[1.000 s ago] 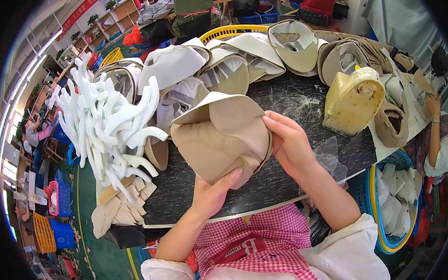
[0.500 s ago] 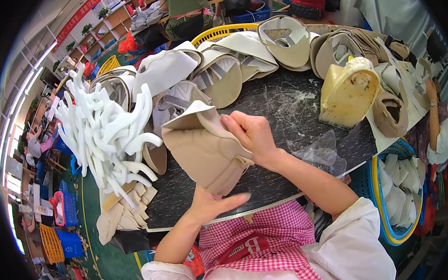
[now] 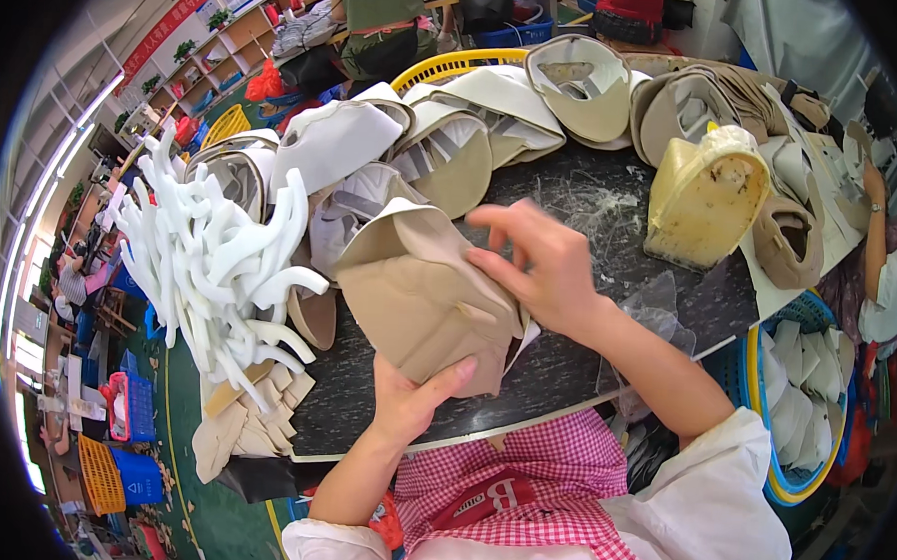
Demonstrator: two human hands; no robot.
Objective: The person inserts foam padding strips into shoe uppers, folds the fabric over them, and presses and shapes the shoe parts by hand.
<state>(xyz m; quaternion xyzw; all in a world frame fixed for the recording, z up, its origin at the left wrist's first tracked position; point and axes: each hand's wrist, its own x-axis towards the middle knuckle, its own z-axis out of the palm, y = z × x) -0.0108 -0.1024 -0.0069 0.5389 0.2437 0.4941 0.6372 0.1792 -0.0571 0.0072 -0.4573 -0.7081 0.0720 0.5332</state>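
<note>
A beige shoe upper, with pale lining showing at its top, is held over the dark table. My left hand grips its lower edge, the thumb lying across the outside and the other fingers mostly hidden behind it. At its right edge my right hand has one digit resting against the material. Another finger of that hand is lifted apart and slightly blurred. To the left of the upper lies a heap of white foam strips.
Several beige and white uppers line the table's far edge. A yellowish shoe last stands on the table at right. Small beige pieces lie front left. A basket of pale pieces stands right; a co-worker's arm shows beyond.
The upper has turned and flattened in my hands. My left thumb has moved onto its outside. My right hand has loosened from the top edge and shifted right, with a finger lifted.
</note>
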